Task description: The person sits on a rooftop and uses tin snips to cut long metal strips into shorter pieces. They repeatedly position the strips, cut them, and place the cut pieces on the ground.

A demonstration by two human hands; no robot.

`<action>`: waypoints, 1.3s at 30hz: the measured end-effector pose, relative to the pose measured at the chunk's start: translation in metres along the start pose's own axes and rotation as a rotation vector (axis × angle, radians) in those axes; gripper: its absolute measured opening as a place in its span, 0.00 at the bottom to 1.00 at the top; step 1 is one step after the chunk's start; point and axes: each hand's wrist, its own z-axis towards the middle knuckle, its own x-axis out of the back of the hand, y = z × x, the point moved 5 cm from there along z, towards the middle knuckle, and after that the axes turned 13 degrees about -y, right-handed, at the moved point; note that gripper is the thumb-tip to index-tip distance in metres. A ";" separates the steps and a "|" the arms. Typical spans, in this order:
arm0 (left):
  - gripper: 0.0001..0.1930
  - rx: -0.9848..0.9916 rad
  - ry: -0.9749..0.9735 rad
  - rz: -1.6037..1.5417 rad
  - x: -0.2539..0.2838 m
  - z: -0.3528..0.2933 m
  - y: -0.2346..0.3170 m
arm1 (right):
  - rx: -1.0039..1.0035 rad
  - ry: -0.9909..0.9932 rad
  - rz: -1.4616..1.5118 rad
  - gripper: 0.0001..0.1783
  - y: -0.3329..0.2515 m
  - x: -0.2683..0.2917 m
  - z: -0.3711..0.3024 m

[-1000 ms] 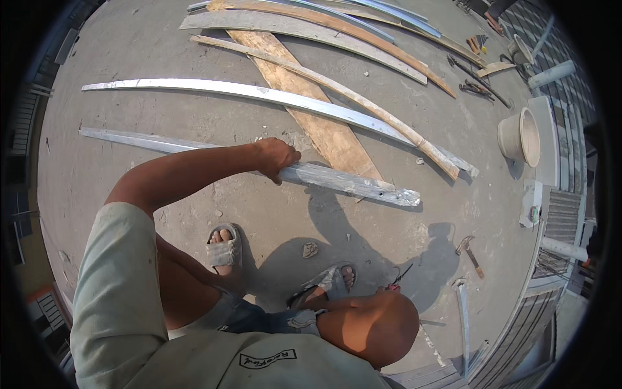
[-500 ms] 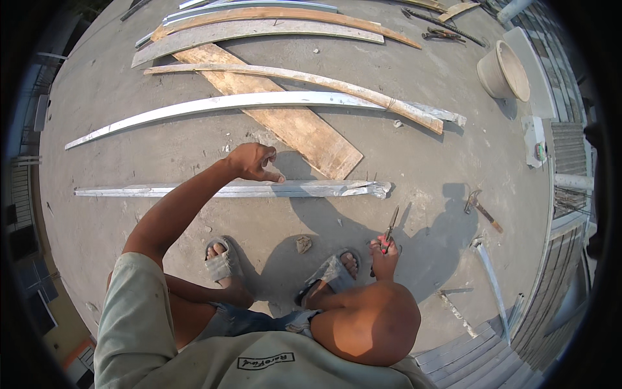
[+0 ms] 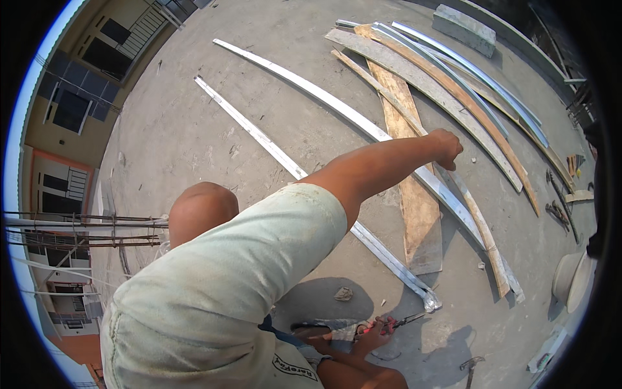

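My left arm stretches across to the right, its hand (image 3: 446, 148) above a narrow wooden strip (image 3: 476, 217) and a wide plank (image 3: 421, 220). The fingers look curled inward; what they hold, if anything, is hidden, and I cannot tell whether they touch the strip. Low in the picture my right hand (image 3: 370, 338) is closed round red-handled snips (image 3: 409, 319), their dark blades pointing right. Close beyond the blade tips is the crumpled end of a long silver metal bar (image 3: 382, 255). A second pale metal bar (image 3: 311, 94) runs beneath the strip.
More boards (image 3: 447, 107) and metal lengths lie at the upper right, near a concrete block (image 3: 463, 29). A hammer (image 3: 471, 369), a pale bucket (image 3: 571, 279) and dark rods (image 3: 562, 204) are at the right. A small stone (image 3: 343, 294) sits near my foot. Rebar (image 3: 84, 233) juts out at left.
My view has swung left, so the bars now slant across it. My left arm reaches further out, from above the near metal bar to above the wooden strip. The snips stay in my right hand.
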 end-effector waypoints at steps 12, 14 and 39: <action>0.23 0.003 -0.058 0.261 -0.044 0.011 -0.059 | -0.067 0.049 0.133 0.28 0.029 0.012 0.018; 0.22 -0.083 -0.066 0.281 -0.033 -0.004 -0.058 | -0.068 0.064 0.155 0.28 0.025 0.011 0.015; 0.37 -0.149 -0.091 0.085 -0.115 -0.097 -0.057 | -0.011 -0.003 0.087 0.24 -0.001 0.012 0.002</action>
